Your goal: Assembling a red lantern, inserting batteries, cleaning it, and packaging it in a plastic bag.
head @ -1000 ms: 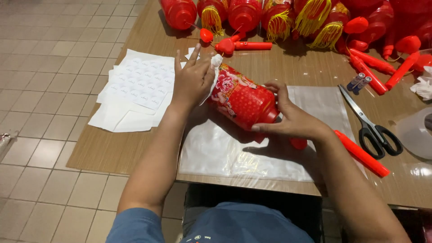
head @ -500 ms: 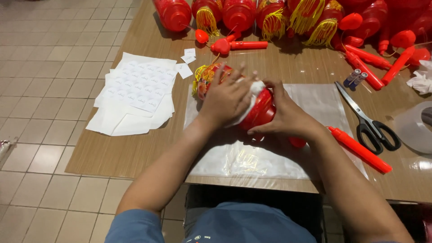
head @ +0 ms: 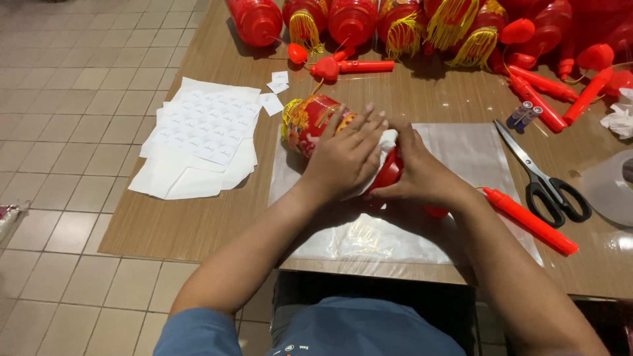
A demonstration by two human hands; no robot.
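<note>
A red lantern (head: pixel 310 122) with gold and pink decoration lies on its side on a clear plastic sheet (head: pixel 461 148) on the wooden table (head: pixel 217 217). My left hand (head: pixel 346 155) lies flat over the lantern's middle and presses a white cloth (head: pixel 386 142) against it. My right hand (head: pixel 422 175) grips the lantern's right end from behind. A red stick handle (head: pixel 531 221) runs out to the right from under my right wrist.
Sheets of white round stickers (head: pixel 204 135) lie to the left. Black-handled scissors (head: pixel 544 178) and two small batteries (head: pixel 524 113) lie to the right. Several red lanterns with yellow tassels (head: pixel 395 23) and red sticks (head: pixel 541 89) crowd the far edge. A clear lid (head: pixel 610 188) sits far right.
My left hand has slid from the lantern's far left end to its middle, taking the white cloth along. The lantern's decorated left end is now uncovered. The right hand has kept its grip.
</note>
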